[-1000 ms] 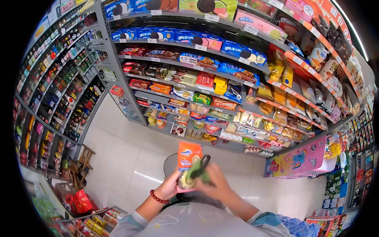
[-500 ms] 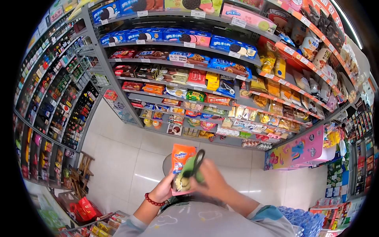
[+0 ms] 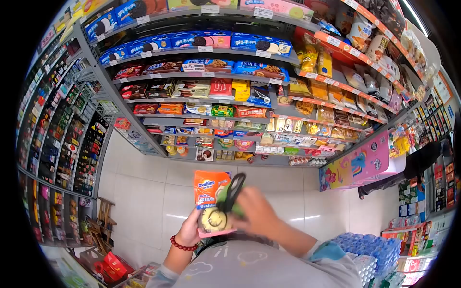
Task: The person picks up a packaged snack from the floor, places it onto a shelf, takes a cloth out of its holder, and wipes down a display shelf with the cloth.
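An orange Ovaltine packet (image 3: 206,189), with a round yellowish picture or window low on it, is upright before my body. My left hand (image 3: 190,229), with a red bead bracelet at the wrist, grips its lower left side. My right hand (image 3: 255,213) is blurred at the packet's right side, fingers curled round a green cloth-like item with a black loop (image 3: 234,191). This item overlaps the packet's right part. Whether it touches the packet cannot be told.
Shelves of biscuits and snacks (image 3: 206,50) stand in front. At the left are more shelves (image 3: 62,129) and a wooden stool (image 3: 102,218). A colourful box (image 3: 355,165) and wrapped bottles (image 3: 370,252) are at the right. Someone in dark clothes (image 3: 422,161) is at the far right.
The view has turned, and the shelves have shifted left. The packet sits further left, still in my left hand. A person in dark clothes now shows at the far right.
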`<action>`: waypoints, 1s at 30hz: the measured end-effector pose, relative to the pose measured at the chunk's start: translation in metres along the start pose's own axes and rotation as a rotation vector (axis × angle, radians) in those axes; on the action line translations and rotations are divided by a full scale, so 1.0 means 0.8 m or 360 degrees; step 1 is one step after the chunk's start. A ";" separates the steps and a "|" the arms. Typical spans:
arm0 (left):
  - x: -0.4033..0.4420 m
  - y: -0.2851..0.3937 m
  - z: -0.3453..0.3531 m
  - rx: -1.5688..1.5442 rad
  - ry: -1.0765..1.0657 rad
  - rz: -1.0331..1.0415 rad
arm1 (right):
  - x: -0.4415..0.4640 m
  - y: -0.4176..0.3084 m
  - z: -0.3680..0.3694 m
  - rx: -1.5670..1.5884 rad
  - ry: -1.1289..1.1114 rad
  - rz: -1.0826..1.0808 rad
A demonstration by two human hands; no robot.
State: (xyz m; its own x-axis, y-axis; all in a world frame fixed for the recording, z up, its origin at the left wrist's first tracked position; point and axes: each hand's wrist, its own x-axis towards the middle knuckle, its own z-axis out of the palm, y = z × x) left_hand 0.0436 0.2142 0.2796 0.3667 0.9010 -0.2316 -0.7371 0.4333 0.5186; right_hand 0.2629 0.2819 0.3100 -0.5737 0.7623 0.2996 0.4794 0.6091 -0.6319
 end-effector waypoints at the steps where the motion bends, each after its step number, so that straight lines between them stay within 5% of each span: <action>1: 0.000 -0.003 -0.007 0.0119 -0.0020 -0.0105 | 0.007 0.008 -0.005 0.0060 0.0211 0.0114; 5: 0.006 -0.027 -0.026 0.0096 0.0109 -0.0040 | 0.018 0.006 -0.012 0.0169 0.0309 0.0336; 7: 0.015 -0.029 -0.053 -0.0225 0.0009 0.0110 | 0.009 -0.002 -0.017 0.0342 0.0122 -0.0023; 9: 0.011 -0.025 -0.046 -0.0130 0.0131 0.0201 | -0.001 0.005 -0.017 0.0399 -0.0004 0.0033; 12: 0.013 -0.026 -0.048 -0.0148 0.0148 0.0192 | -0.006 0.014 -0.010 0.1398 0.0539 0.0928; 15: 0.019 -0.026 -0.035 -0.0190 0.0153 0.0197 | 0.000 0.009 0.007 0.1670 0.0699 0.0850; 23: 0.031 -0.016 -0.023 -0.0208 0.0058 0.0353 | -0.026 -0.009 0.016 0.1557 0.0392 0.0696; 25: 0.034 -0.007 -0.014 -0.0254 0.0143 0.0344 | -0.037 -0.007 0.006 0.1419 0.0005 0.0778; 27: 0.037 0.000 0.013 -0.0066 0.0214 0.0284 | -0.049 0.007 0.015 0.1274 0.0016 0.0652; 30: 0.034 0.003 0.012 -0.0271 0.0247 0.0346 | -0.062 0.028 0.024 0.1477 0.0129 0.0929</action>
State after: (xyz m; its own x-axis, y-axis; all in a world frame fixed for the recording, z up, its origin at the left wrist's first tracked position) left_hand 0.0575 0.2398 0.2822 0.1089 0.9594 -0.2601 -0.8780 0.2155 0.4274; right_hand 0.2893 0.2532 0.2673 -0.3593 0.9125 -0.1958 -0.0429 -0.2257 -0.9733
